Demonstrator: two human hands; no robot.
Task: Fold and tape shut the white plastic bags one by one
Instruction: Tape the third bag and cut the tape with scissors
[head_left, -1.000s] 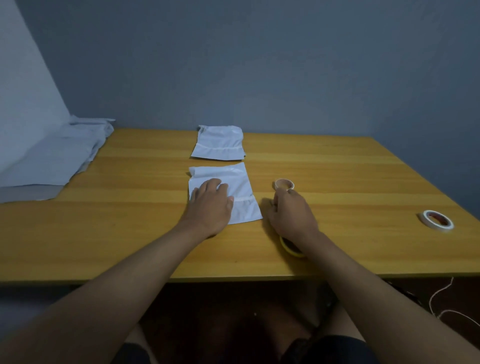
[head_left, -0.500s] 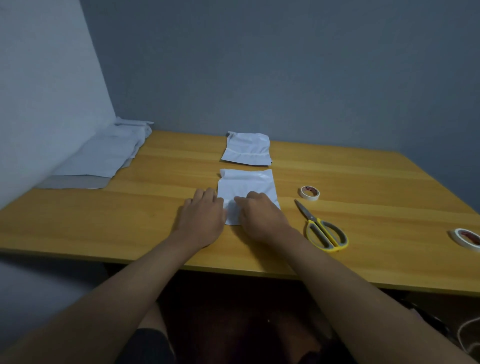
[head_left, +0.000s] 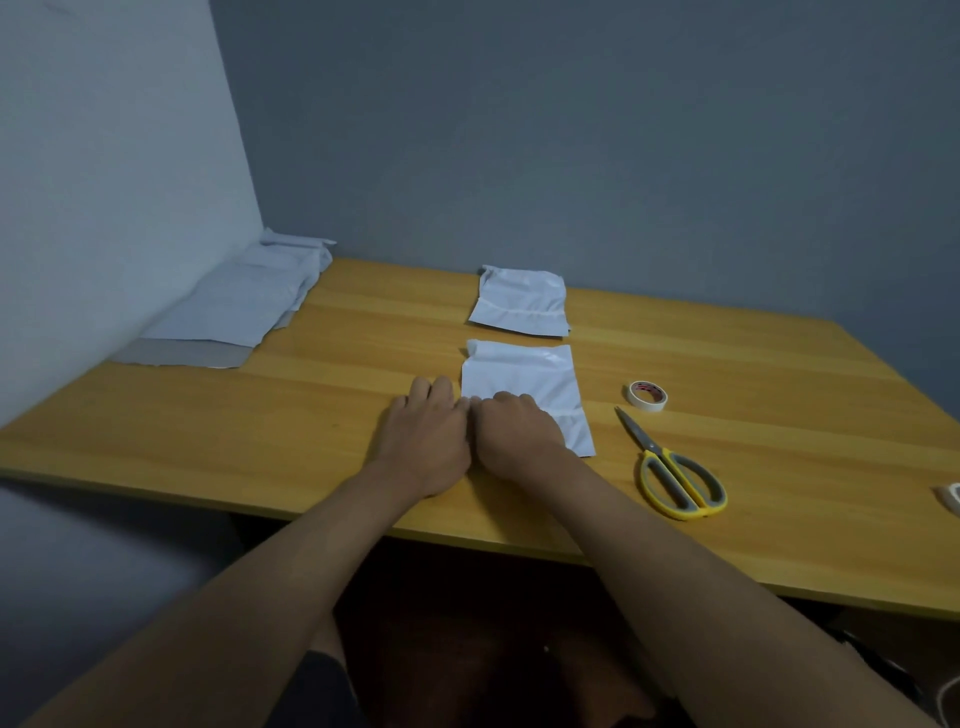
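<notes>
The white plastic bag (head_left: 524, 384) lies flat on the wooden table (head_left: 322, 415), near its middle and just in front of the person; it is a thin rectangular pouch, smooth and faintly glossy, with a crumpled far edge and a crosswise seam or crease near the close end; it will likely handle as very light, limp and slippery, so it should slide under a careless push and spring open from a fold unless pinned; the best hold is probably at the near left corner and edge, where a thumb can get beneath the film while the other palm keeps the sheet down; the left hand (head_left: 428, 441) rests on the wood beside the bag's left edge, knuckles up, fingers lying forward, its fingertips touching that edge; the right hand (head_left: 519, 436) lies on the bag's near left part, fingers bent over it, though whether they pinch the film I cannot tell; a second white bag (head_left: 519, 306) sits farther back; a stack of bags (head_left: 234, 317) lies at the far left against the wall; a roll of tape (head_left: 647, 396) and yellow-handled scissors (head_left: 670, 467) lie to the right, untouched.
</notes>
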